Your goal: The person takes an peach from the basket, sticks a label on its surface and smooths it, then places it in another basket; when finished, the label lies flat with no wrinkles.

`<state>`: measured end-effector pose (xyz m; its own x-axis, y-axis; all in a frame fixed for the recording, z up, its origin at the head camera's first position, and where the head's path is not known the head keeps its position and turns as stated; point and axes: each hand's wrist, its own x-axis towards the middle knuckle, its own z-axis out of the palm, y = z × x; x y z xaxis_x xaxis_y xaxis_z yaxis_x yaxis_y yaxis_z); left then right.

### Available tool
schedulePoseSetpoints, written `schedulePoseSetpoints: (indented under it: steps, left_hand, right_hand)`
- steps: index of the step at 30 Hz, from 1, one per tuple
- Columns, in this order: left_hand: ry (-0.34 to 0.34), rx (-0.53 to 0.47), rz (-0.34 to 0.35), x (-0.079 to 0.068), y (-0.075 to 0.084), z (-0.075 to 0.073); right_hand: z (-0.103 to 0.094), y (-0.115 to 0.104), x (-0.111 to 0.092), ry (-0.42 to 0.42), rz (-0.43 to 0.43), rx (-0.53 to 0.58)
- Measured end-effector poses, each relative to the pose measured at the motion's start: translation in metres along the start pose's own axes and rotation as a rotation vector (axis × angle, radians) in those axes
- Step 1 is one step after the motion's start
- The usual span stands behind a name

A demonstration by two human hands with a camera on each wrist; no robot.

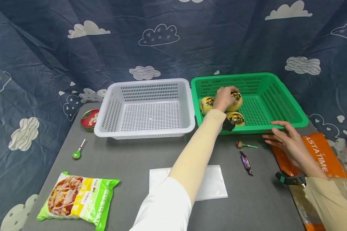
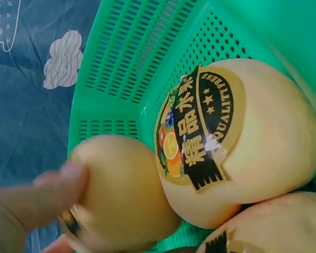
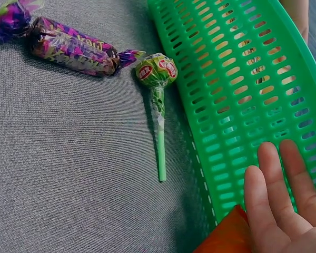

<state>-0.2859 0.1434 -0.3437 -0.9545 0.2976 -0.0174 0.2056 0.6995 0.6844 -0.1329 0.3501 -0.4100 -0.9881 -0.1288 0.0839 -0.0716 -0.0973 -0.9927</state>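
Observation:
My left hand [image 1: 224, 98] reaches into the green basket [image 1: 289, 96] and grips a round pale yellow fruit [image 1: 236, 99] near its back wall. In the left wrist view, the thumb [image 2: 68, 182] presses on the side of this fruit [image 2: 121, 195]. Two more fruits with black-and-gold labels lie close by, a left one [image 1: 207, 104] and a front one [image 1: 235, 118]. My right hand [image 1: 289, 141] is at the basket's front right edge, fingers loosely extended and holding nothing. Its fingertips [image 3: 268, 153] come right up to the slotted green wall in the right wrist view.
A white basket [image 1: 144, 133] stands left of the green one. Around lie a round tin [image 1: 89, 120], a green lollipop [image 1: 76, 154], another lollipop [image 1: 239, 144], a purple-wrapped candy [image 1: 245, 162], a food bag [image 1: 78, 199], a white packet [image 1: 212, 183] and an orange bag [image 1: 321, 154].

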Motion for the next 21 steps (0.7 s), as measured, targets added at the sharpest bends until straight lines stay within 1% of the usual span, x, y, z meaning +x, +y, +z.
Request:
schedulePoseSetpoints:
  steps: [2, 4, 6, 9, 12, 13, 15, 17, 18, 19, 21]
  left_hand:
    - [-0.002, 0.076, -0.014, 0.001, -0.003, -0.002]
    - [-0.03, 0.16, -0.012, 0.003, -0.005, -0.005]
    - [-0.089, 0.222, 0.002, 0.003, -0.008, -0.008]
    - [-0.213, 0.276, 0.022, 0.003, -0.012, -0.014]
    - [-0.349, 0.249, -0.002, 0.0, -0.016, -0.023]
    - [-0.387, 0.244, 0.008, -0.002, -0.017, -0.026]
    - [-0.44, 0.236, 0.024, -0.004, -0.019, -0.033]
    - [-0.468, 0.23, 0.078, -0.005, -0.023, -0.041]
    - [-0.473, 0.228, 0.118, -0.006, -0.025, -0.047]
    - [-0.47, 0.222, 0.16, -0.008, -0.028, -0.053]
    - [-0.448, 0.169, 0.229, -0.015, -0.034, -0.068]
  right_hand:
    - [0.001, 0.0, 0.002, -0.004, -0.003, 0.003]
    - [0.001, 0.001, 0.004, -0.008, -0.008, 0.005]
    - [0.002, 0.001, 0.005, -0.011, -0.013, 0.005]
    - [0.002, 0.002, 0.007, -0.014, -0.015, 0.006]
    - [0.001, 0.003, 0.008, -0.018, -0.013, -0.001]
    - [0.001, 0.003, 0.008, -0.016, -0.012, -0.001]
    - [0.001, 0.003, 0.007, -0.012, -0.009, -0.003]
    - [0.0, 0.002, 0.006, -0.01, -0.004, 0.0]
    - [0.0, 0.001, 0.005, -0.01, -0.001, 0.003]
    - [0.0, 0.001, 0.004, -0.011, 0.001, 0.006]
    - [0.0, -0.001, 0.003, -0.014, 0.011, 0.011]
